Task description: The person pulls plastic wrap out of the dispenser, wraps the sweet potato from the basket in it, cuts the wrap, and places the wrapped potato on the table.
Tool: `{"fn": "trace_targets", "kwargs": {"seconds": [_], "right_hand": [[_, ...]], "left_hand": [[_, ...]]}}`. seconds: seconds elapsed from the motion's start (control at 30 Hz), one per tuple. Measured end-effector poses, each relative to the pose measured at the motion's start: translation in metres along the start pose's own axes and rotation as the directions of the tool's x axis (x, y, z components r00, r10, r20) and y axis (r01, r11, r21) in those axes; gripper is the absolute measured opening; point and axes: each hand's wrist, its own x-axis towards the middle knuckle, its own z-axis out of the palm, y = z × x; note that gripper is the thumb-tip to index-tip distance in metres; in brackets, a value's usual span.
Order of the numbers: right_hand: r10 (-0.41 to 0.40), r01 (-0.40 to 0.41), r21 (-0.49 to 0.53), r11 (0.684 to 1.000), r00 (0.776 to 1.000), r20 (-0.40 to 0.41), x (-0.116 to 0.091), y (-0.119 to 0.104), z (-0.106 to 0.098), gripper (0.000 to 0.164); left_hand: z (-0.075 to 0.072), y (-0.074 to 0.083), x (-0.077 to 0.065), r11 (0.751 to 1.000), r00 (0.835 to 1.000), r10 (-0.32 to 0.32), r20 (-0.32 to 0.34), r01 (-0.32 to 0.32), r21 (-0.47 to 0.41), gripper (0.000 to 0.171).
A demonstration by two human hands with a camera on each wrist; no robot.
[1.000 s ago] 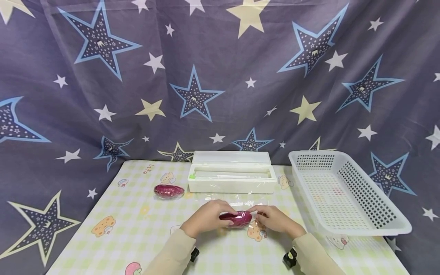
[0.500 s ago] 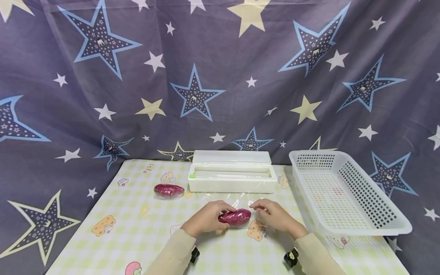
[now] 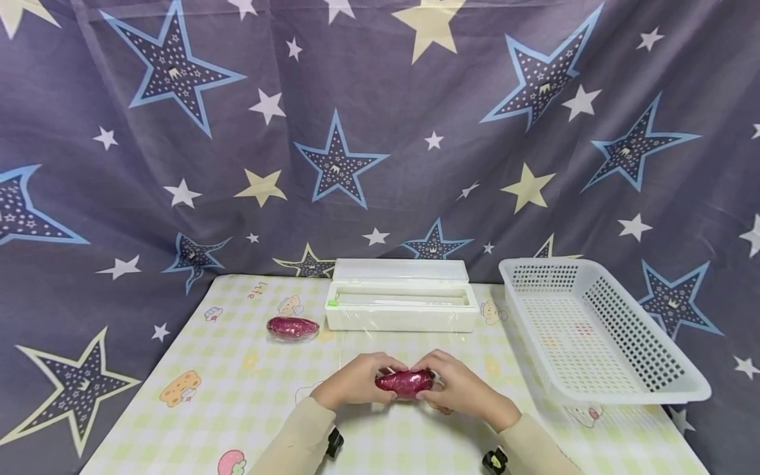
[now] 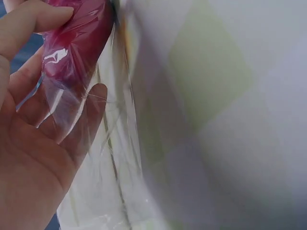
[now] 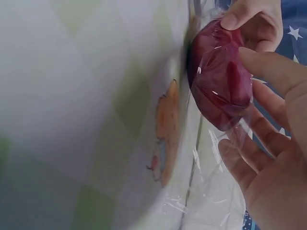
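Note:
A purple-red sweet potato (image 3: 406, 384) in clear plastic wrap lies at the middle of the table, between both hands. My left hand (image 3: 356, 380) holds its left end, thumb on the near side and fingers behind. Around the right end, my right hand (image 3: 460, 390) grips in the same way. In the left wrist view loose cling film (image 4: 64, 105) trails off the end, across the fingers. The right wrist view shows the right thumb pressing on the wrapped sweet potato (image 5: 218, 76). Farther left lies a second wrapped sweet potato (image 3: 292, 328).
Behind the hands stands a white cling film dispenser (image 3: 400, 321), its lid raised and a green slider (image 3: 333, 303) at the left. A white perforated plastic basket (image 3: 623, 398) stands at the right. A star-patterned curtain (image 3: 380, 165) hangs behind the checked tablecloth (image 3: 196, 435).
My right hand has moved from beside the sweet potato to its right end and now grips it. The cling film behind it has been folded in. My left hand has kept its hold.

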Motion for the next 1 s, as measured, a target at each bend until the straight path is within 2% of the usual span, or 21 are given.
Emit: {"fn": "trace_targets", "kwargs": {"seconds": [0.1, 0.33, 0.47, 0.73, 0.87, 1.0], "right_hand": [[-0.003, 0.002, -0.017, 1.000, 1.000, -0.009, -0.001, 0.000, 0.003, 0.040], [-0.003, -0.002, -0.094, 0.996, 0.999, -0.053, 0.000, 0.002, 0.012, 0.048], [0.001, -0.007, -0.107, 0.994, 0.999, -0.053, 0.000, 0.003, 0.016, 0.049], [0.015, -0.016, -0.057, 0.998, 1.000, -0.020, -0.001, 0.006, 0.011, 0.042], [0.089, -0.091, 0.041, 0.995, 0.995, 0.052, 0.001, 0.007, 0.005, 0.044], [0.094, -0.097, 0.027, 0.995, 0.992, 0.078, 0.008, 0.010, 0.001, 0.045]], "left_hand": [[0.001, -0.001, -0.002, 1.000, 1.000, 0.002, -0.006, -0.002, -0.001, 0.049], [0.001, -0.002, -0.006, 0.999, 0.998, 0.051, -0.033, -0.051, 0.019, 0.046], [0.003, -0.001, -0.008, 0.999, 0.998, 0.050, -0.027, -0.050, 0.005, 0.046], [0.002, 0.001, -0.007, 1.000, 1.000, 0.017, -0.019, -0.017, -0.003, 0.043], [0.002, 0.000, -0.007, 0.998, 0.999, -0.035, -0.018, 0.034, -0.051, 0.041], [0.001, -0.003, -0.005, 0.991, 0.996, -0.094, -0.003, 0.093, -0.094, 0.042]]}}
